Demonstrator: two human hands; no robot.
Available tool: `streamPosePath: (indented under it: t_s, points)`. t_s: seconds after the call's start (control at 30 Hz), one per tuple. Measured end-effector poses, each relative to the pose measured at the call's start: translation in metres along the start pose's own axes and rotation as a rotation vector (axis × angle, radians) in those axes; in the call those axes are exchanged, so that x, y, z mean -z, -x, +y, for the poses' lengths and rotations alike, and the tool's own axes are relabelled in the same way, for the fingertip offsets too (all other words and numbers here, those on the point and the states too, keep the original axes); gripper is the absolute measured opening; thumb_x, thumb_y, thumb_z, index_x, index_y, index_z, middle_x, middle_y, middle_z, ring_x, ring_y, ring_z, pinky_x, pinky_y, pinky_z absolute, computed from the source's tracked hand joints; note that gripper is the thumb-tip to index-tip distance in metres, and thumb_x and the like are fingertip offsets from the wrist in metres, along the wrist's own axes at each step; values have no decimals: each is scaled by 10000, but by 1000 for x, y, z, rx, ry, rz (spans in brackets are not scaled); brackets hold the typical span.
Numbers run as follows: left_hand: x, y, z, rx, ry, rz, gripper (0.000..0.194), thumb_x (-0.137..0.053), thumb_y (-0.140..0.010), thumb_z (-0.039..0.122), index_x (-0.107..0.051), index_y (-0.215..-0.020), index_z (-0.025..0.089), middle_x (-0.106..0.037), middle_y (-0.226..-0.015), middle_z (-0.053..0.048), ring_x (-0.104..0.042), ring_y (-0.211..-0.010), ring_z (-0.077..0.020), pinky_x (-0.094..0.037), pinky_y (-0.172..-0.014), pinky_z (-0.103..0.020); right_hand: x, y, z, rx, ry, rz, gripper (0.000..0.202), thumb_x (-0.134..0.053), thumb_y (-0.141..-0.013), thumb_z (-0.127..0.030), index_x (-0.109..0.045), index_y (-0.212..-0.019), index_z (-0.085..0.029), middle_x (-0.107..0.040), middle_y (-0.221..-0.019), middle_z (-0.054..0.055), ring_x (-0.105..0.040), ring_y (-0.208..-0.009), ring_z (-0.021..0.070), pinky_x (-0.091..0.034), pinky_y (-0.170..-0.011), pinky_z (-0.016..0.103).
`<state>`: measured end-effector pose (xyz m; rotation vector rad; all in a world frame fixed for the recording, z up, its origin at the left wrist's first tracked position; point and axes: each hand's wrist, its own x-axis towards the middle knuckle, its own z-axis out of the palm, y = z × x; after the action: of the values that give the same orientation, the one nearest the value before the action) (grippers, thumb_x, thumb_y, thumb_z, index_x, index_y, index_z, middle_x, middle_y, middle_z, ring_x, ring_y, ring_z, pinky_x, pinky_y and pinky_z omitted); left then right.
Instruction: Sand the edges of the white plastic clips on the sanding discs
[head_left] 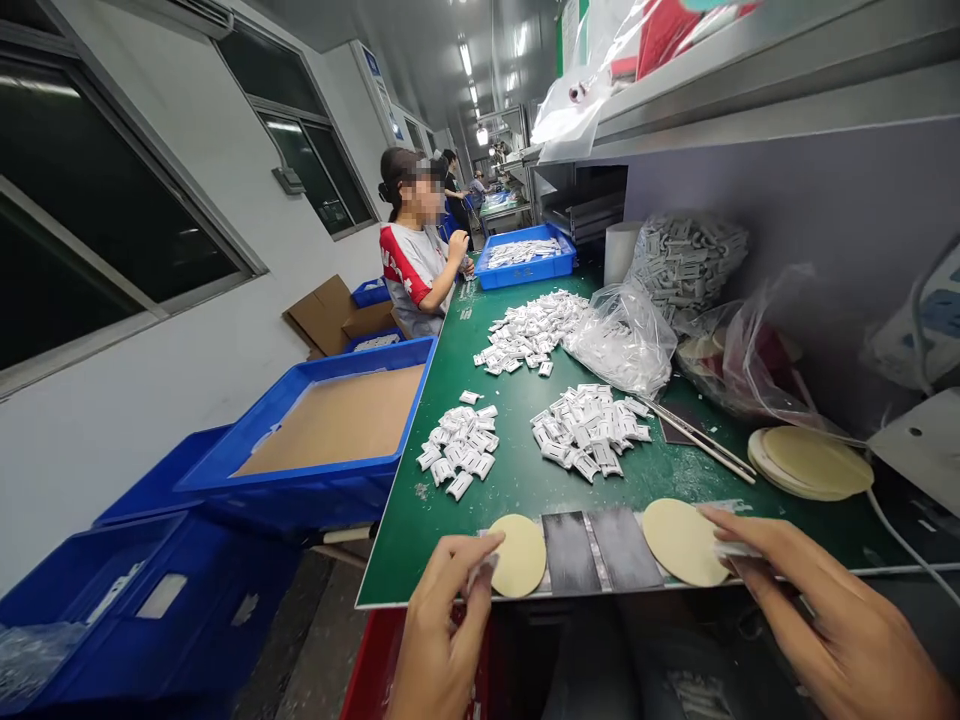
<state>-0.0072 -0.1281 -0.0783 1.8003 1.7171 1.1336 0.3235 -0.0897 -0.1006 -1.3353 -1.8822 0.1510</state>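
Note:
My left hand point(448, 620) pinches a small white plastic part, mostly hidden by the fingers, at the left edge of a pale yellow round disc point(519, 556). My right hand point(832, 610) has another white plastic part point(738, 549) between thumb and fingers, at the right edge of a second yellow disc point(684, 542). Two dark grey rectangular sheets point(571, 552) lie side by side between the discs, along the table's front edge. Beyond them are a smaller pile of white parts point(461, 443) on the left and a larger pile point(589, 430) on the right.
Farther along the green table point(405, 530) are more white parts point(525, 325), clear plastic bags point(626, 335) and a blue tray point(525, 262). Thin rods point(705, 440) and stacked yellow discs point(810, 462) lie at right. Blue bins point(300, 480) stand left; a co-worker point(420, 250) is at the table's far left.

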Motion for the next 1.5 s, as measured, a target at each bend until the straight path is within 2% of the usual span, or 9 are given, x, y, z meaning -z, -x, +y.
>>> streamPosePath:
  t_s: [0.13, 0.27, 0.43, 0.57, 0.77, 0.97, 1.17, 1.37, 1.5]
  points:
    - [-16, -21, 8, 30, 58, 89, 241, -465, -982, 242, -702, -1024, 233, -661, -974, -57, -659, -907, -181, -518, -751, -260, -13, -18, -1, -89, -69, -115, 174, -507, -979, -342, -634, -1084, -286, -712, -1077, 36, -691, -927, 214, -560, -645, 290]
    - [-26, -19, -4, -59, -171, 84, 122, -566, -934, 219, -683, -901, 234, -701, -948, -37, -643, -910, -210, -465, -787, -314, -18, -13, 14, 138, 105, -99, 142, -541, -959, -312, -660, -1021, -267, -697, -1031, 48, -632, -998, 260, -502, -815, 409]
    - [-25, -11, -15, -144, -462, 116, 118, -611, -887, 154, -676, -940, 237, -711, -914, -33, -619, -839, -220, -401, -745, -335, -9, -11, 22, 279, 363, -81, 195, -520, -961, -258, -689, -1056, -240, -669, -1010, 83, -598, -922, 276, -434, -741, 409]
    - [-25, -15, -10, -174, -558, 89, 172, -600, -877, 122, -677, -973, 242, -719, -921, -30, -614, -838, -227, -385, -727, -336, -7, -18, 15, 325, 362, -110, 205, -496, -981, -249, -655, -1100, -196, -670, -1002, 81, -596, -875, 247, -416, -736, 392]
    - [-24, -8, -15, -249, -599, 88, 133, -598, -924, 166, -672, -1004, 244, -715, -970, -30, -612, -883, -225, -399, -734, -334, -5, -8, 17, 352, 357, -124, 176, -512, -964, -209, -660, -1058, -191, -669, -1004, 92, -594, -914, 264, -424, -785, 421]
    - [-27, -12, -20, -265, -525, 83, 126, -570, -949, 143, -650, -1006, 222, -673, -963, -43, -594, -869, -201, -433, -742, -312, -1, -2, 25, 367, 404, -186, 371, -438, -909, -20, -649, -1179, -164, -674, -1088, 118, -598, -959, 284, -439, -835, 456]
    - [-17, -16, -17, -239, -526, -46, 93, -586, -956, 199, -646, -1006, 249, -670, -920, -12, -560, -802, -197, -401, -705, -322, -3, -13, 12, 472, 417, -149, 308, -463, -915, 9, -658, -1118, -114, -701, -1041, 150, -595, -905, 294, -439, -801, 452]
    - [-15, -17, -9, -151, -570, -45, 89, -581, -963, 275, -662, -981, 240, -678, -925, -23, -572, -825, -215, -417, -757, -343, -2, -19, 7, 373, 355, -199, 175, -594, -921, -77, -690, -1051, -145, -715, -991, 99, -581, -814, 239, -409, -694, 383]
    - [-17, -15, -8, -150, -529, -61, 114, -567, -963, 290, -671, -980, 247, -682, -941, -29, -598, -836, -216, -428, -760, -331, -4, -22, 4, 376, 333, -217, 201, -564, -923, -41, -697, -1050, -121, -713, -994, 105, -581, -826, 235, -399, -696, 380]
